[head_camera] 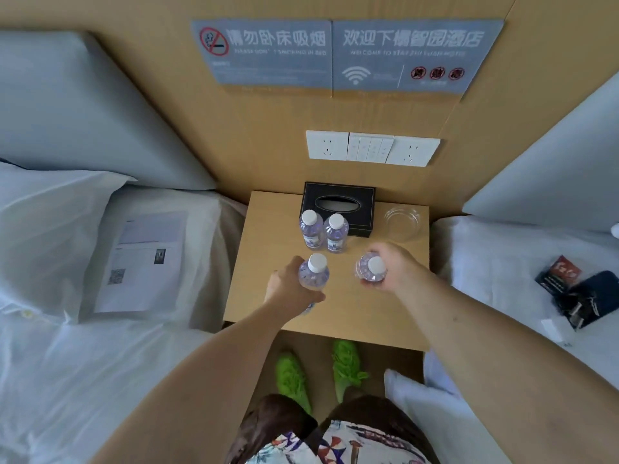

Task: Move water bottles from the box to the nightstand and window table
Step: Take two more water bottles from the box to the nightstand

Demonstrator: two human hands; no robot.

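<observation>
Clear plastic bottles stand paired near the counter's (338,309) back edge: one bottle (310,228) touching the next (336,232), just before a black tissue box (338,205). Left grip (288,287) curls round a third bottle (314,272) near the left edge. Right grip (395,266) wraps a fourth bottle (371,269) at mid-counter; whether either base touches the wood is unclear. A glass dish (402,221) sits at the back right corner.
</observation>
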